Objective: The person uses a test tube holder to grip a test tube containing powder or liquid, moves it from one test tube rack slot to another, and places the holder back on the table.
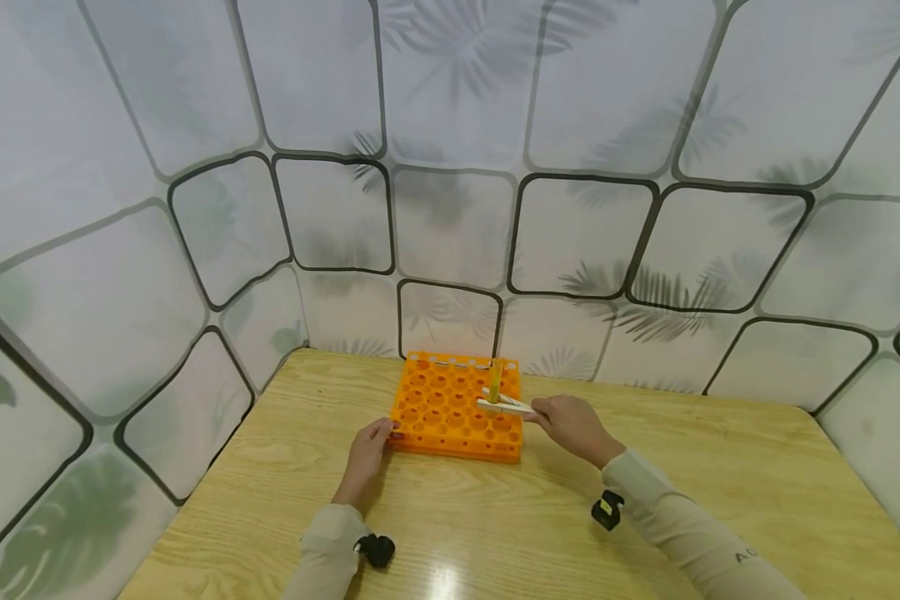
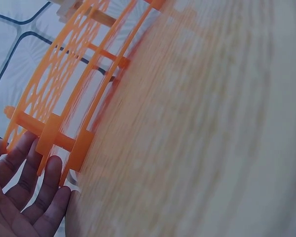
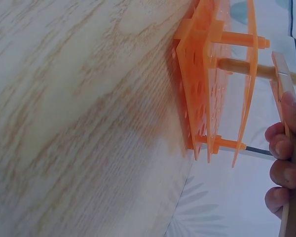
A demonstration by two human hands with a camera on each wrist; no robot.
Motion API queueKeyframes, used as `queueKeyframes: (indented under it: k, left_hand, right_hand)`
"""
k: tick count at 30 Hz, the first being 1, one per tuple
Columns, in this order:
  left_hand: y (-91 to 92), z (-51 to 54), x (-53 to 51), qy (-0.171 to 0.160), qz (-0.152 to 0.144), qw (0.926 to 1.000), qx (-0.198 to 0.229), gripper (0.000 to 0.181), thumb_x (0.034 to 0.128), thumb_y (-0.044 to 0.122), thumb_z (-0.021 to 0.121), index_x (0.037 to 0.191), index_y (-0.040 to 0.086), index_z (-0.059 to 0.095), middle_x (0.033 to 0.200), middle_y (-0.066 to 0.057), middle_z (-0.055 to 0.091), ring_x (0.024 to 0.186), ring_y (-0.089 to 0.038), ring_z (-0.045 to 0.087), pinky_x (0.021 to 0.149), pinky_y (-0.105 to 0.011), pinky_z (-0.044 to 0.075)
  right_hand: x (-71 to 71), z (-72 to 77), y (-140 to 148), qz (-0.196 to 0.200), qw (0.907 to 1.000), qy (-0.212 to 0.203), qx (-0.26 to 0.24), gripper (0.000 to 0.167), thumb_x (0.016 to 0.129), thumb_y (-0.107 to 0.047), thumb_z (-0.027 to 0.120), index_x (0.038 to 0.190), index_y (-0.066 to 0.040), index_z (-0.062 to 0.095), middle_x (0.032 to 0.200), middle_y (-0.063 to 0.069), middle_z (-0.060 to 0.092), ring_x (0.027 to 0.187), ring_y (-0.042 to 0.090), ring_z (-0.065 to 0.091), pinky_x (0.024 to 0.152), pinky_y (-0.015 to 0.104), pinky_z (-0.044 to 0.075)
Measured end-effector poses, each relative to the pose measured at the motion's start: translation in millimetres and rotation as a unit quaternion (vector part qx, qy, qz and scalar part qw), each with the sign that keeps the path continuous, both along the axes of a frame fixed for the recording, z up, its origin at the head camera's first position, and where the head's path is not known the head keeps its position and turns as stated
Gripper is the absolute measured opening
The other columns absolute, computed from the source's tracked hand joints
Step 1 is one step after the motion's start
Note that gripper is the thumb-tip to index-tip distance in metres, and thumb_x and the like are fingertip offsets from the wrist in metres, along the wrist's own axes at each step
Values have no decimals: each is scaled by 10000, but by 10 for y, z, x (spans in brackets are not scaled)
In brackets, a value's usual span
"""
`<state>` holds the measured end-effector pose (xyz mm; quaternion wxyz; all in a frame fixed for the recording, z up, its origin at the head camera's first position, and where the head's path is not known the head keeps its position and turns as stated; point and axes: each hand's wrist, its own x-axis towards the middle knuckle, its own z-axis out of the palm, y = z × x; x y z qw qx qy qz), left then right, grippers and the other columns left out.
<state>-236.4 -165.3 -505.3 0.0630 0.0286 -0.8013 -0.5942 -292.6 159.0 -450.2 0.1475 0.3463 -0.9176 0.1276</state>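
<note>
An orange test tube rack (image 1: 453,448) with rows of round holes and stacked plates stands on the table. My left hand (image 1: 367,460) grips its near left corner; in the left wrist view the thumb lies at the top plate and the fingers (image 2: 52,170) against the side. My right hand (image 1: 576,429) holds a wooden test tube clamp (image 1: 506,407) by its handle. The clamp's jaws are around an upright test tube (image 1: 496,379) with yellowish contents. In the right wrist view the tube's lower part (image 3: 237,66) passes through the rack's top plate.
The wood-grain table (image 1: 645,517) reaches back to a pale curtain (image 1: 450,225) printed with dark outlines and leaves, which also runs along the left side. Black wrist cameras (image 1: 376,551) sit on both sleeves.
</note>
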Motion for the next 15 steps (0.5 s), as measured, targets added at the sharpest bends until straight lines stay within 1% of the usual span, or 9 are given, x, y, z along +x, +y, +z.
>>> queueKeyframes:
  k: [2,5,8,12,15]
  left_hand:
    - [0,-12,-12,-44,30,10000,-13,384,1024,189,374,1037,-119,603,1029,-266,625,919,-247,608,767,-297,481]
    - [-3,-35,-30,-94,72,9999,-35,391,1025,202,371,1036,-110,606,1029,-254,628,910,-226,608,760,-281,483]
    - [-5,-47,-39,-81,89,9999,-74,391,1025,200,371,1041,-112,607,1037,-257,628,926,-254,611,772,-293,486]
    - [-8,-44,-41,-59,104,9999,-108,381,1024,186,371,1038,-112,609,1037,-256,627,949,-283,604,797,-316,480]
    - [-4,-39,-39,-92,132,9998,-73,370,1021,179,377,1033,-103,616,1034,-248,631,954,-282,602,804,-320,476]
  right_hand:
    - [1,14,6,9,10000,-75,-6,344,872,-251,635,634,-172,399,541,-90,228,477,38,166,492,185,178]
    - [6,39,10,26,9998,-190,-34,335,877,-250,628,638,-172,406,542,-89,235,476,39,170,492,185,182]
    - [6,60,11,38,9996,-271,-50,331,879,-250,626,639,-174,410,542,-90,236,475,37,170,493,184,185]
    - [0,84,16,76,9997,-239,4,336,884,-266,616,640,-173,404,545,-89,233,478,34,171,495,184,194]
    - [-9,112,20,133,9997,-207,-29,347,891,-270,606,634,-172,393,547,-89,226,481,28,169,504,187,205]
